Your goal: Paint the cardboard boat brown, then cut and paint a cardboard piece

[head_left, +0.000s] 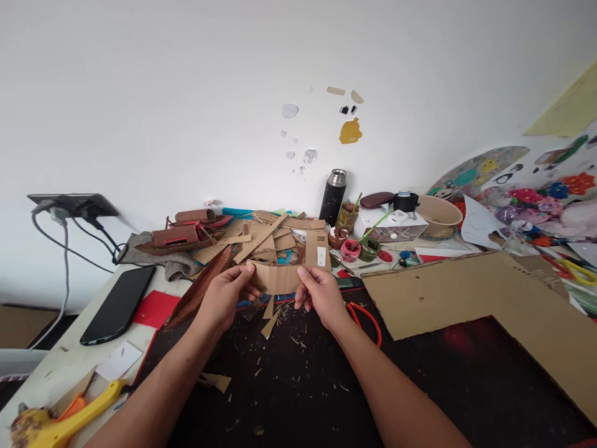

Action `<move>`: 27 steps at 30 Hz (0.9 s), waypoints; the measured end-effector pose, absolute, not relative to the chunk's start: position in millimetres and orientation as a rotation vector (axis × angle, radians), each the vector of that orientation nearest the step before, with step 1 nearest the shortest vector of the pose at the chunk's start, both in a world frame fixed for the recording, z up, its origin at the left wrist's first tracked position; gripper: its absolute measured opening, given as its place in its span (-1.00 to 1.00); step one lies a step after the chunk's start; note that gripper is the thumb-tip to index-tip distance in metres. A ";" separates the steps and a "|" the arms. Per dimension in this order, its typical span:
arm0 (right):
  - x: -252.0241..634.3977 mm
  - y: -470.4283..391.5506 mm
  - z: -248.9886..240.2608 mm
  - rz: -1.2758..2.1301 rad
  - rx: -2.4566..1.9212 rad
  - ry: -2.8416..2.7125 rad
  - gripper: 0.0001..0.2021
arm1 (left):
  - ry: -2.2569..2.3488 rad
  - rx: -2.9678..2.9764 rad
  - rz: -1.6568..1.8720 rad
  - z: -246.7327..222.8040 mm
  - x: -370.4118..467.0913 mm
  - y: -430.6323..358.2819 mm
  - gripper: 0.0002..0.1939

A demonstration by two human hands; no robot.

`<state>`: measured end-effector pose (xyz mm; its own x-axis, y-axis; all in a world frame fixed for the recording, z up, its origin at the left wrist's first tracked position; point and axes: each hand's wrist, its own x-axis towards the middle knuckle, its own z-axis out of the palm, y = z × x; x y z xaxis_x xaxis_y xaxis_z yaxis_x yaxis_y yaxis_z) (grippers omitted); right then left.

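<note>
A: What do the two hands have?

B: A small strip of brown cardboard (278, 279), raised over the dark-topped desk (280, 404), just in front of a heap of cardboard scraps (259, 242).

A: How are the fingers placed?

B: The left hand (226, 291) pinches one short end, thumb on the near face, other fingers curled behind. The right hand (326, 297) pinches the opposite end in the same way, near its upper corner. Both grips are narrow, and the middle of the strip is uncovered.

A: How would it feel?

B: Very light, I judge, and dry rather than slippery. Upright lines cross its face and it bows slightly, so it probably flexes along those lines and is stiffer the other way. A hard squeeze might dent or crease it.

A: Where is the best hold?

B: At the two short ends, as here, with soft, even pressure. Beside the right forearm lies a red looped handle (379, 333).
</note>
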<state>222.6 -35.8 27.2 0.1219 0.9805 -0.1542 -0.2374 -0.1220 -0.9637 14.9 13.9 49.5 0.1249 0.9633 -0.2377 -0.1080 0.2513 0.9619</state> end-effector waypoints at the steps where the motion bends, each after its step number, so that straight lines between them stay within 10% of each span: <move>1: 221.7 -36.4 26.7 1.323 -1.195 -0.871 -0.43 | 1.163 1.004 1.028 48.8 15.8 13.9 -0.36; 27: 225.4 -37.2 32.6 1.355 -1.109 -0.812 -0.36 | 1.051 0.792 0.980 49.8 24.7 6.8 -0.40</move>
